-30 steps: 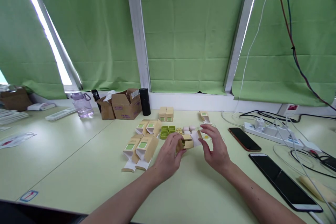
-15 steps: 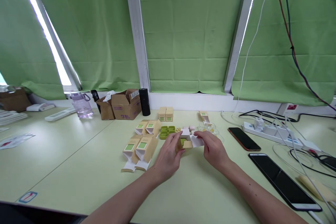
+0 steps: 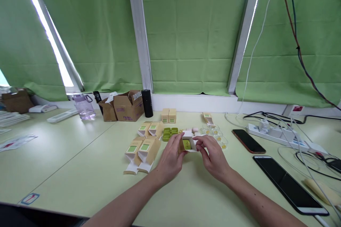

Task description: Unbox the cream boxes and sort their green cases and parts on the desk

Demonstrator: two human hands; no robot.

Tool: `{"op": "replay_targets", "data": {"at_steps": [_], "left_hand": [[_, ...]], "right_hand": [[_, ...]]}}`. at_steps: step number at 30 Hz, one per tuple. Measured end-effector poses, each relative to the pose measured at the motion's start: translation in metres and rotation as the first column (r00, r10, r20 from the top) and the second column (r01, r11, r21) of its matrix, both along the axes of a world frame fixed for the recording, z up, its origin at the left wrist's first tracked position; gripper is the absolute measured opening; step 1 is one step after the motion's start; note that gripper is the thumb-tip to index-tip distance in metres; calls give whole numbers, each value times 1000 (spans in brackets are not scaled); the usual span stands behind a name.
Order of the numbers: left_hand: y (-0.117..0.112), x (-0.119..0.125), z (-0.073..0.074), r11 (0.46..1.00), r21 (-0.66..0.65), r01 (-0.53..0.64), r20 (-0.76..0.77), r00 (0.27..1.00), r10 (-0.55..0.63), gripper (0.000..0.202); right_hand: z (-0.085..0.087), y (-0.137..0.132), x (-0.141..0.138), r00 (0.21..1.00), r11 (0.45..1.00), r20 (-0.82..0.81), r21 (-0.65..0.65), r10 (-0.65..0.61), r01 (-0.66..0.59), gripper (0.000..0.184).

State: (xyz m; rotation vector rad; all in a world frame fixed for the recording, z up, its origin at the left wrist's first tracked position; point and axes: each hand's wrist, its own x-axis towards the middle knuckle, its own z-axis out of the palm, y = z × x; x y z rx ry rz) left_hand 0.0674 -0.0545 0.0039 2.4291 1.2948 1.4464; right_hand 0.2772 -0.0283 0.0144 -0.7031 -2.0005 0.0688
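Note:
A small tan carton (image 3: 187, 144) with white flaps open lies on the pale green table (image 3: 80, 170), a green item showing inside it. My left hand (image 3: 170, 158) grips its left side with curled fingers. My right hand (image 3: 213, 156) pinches a white flap on its right side. Left of my hands lie four tan cartons with green labels (image 3: 144, 143), their flaps open. Just behind the held carton sit small green cases (image 3: 169, 133) and pink-white pieces (image 3: 192, 129).
Two closed cartons (image 3: 168, 115) stand by the window sill. Brown cardboard boxes (image 3: 125, 105), a black cylinder (image 3: 147, 103) and a purple bottle (image 3: 84, 106) are at back left. Two phones (image 3: 289, 183) (image 3: 246, 140), a power strip (image 3: 277, 133) and cables lie on the right.
My right hand has moved left onto the carton and now pinches its flap. The carton has turned so its open end and green content show.

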Motion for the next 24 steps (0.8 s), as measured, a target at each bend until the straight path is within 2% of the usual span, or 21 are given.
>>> {"op": "replay_targets", "data": {"at_steps": [7, 11, 16, 20, 24], "left_hand": [[-1, -2, 0, 996, -85, -6, 6, 1000, 6, 72], [-1, -2, -1, 998, -68, 1, -19, 1000, -2, 74], [-2, -1, -1, 1000, -1, -30, -92, 995, 30, 74], [-5, 1, 1, 996, 58, -74, -185, 979, 84, 71], [-6, 4, 2, 984, 147, -95, -268, 954, 133, 68]], "right_hand": [[2, -4, -3, 991, 997, 134, 74, 5, -15, 35], [-1, -3, -4, 985, 995, 169, 97, -19, 2, 36], [-5, -2, -3, 996, 1000, 86, 22, 7, -9, 35], [-6, -3, -5, 999, 997, -44, -73, -21, 17, 21], [-6, -5, -14, 992, 980, -107, -193, -61, 39, 11]]}}
